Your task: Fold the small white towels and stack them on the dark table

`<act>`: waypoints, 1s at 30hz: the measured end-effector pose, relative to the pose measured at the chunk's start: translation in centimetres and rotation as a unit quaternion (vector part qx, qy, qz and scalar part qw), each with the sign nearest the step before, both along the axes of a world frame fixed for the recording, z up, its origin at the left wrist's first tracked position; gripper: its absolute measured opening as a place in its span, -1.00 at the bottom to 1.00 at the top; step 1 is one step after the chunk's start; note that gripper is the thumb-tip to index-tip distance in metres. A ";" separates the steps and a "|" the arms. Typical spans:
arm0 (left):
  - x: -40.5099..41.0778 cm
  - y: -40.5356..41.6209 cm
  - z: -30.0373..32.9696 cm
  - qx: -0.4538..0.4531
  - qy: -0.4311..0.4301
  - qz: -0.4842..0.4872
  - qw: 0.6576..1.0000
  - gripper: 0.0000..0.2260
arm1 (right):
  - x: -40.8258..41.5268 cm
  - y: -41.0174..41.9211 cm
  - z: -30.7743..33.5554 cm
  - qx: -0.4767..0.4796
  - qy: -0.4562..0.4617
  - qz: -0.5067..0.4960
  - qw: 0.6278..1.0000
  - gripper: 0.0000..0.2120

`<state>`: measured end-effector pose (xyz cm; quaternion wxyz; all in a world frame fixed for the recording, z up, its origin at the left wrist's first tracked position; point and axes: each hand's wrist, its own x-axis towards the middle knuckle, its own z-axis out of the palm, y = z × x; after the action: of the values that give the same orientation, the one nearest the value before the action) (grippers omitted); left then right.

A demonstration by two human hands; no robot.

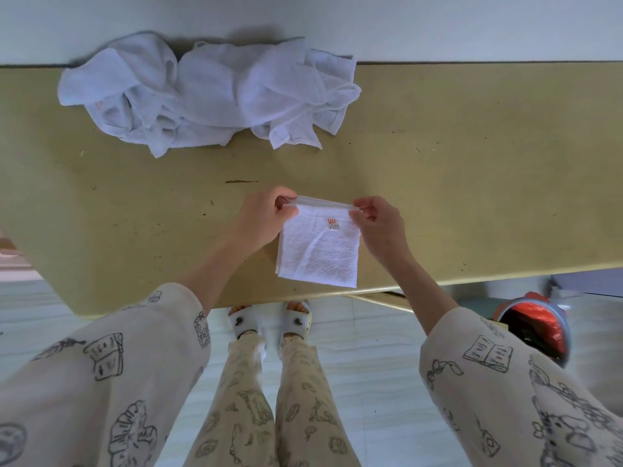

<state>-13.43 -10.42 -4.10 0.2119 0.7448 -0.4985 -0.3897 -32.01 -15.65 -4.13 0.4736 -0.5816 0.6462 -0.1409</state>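
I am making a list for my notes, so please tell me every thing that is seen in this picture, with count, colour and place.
folded towel: one, white with a small orange label, near edge of the table, far corners pinched by both hands.
pile of unfolded towels: one heap, number cannot be told, white, far side of the table by the wall.
table: one, olive-tan top with dark marks.
wall: white, behind the table.
floor: pale tiles, below.
bin: one, with red lining, on the floor at right.
slippers: two, white, under the table edge.
left hand: pinches the towel's far left corner.
right hand: pinches the far right corner.
sleeves: two, cream with dark drawings.
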 end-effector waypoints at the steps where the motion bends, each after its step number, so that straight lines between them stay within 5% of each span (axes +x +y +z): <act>1: -0.1 -0.2 -0.2 -0.004 -0.007 0.002 1.000 -0.78 | 0.0 -0.1 -0.2 0.000 0.004 -0.009 1.000 -0.87; 13: -0.7 -0.8 -1.3 -0.086 -0.132 -0.062 0.986 -0.88 | 0.4 -0.4 -0.5 -0.031 0.046 0.025 0.998 -0.89; 24: -0.4 -3.0 -1.6 -0.044 -0.154 -0.133 0.978 -0.85 | 1.2 -0.1 -0.7 -0.055 0.090 0.053 0.993 -0.92; 30: -0.6 -3.1 -2.0 -0.031 -0.158 -0.096 0.982 -0.84 | 1.5 -0.3 -1.0 -0.046 0.137 0.058 0.988 -0.91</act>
<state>-14.00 -13.54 -6.06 0.1149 0.7391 -0.6063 -0.2700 -30.54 -15.93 -5.10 0.3606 -0.6531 0.6630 -0.0620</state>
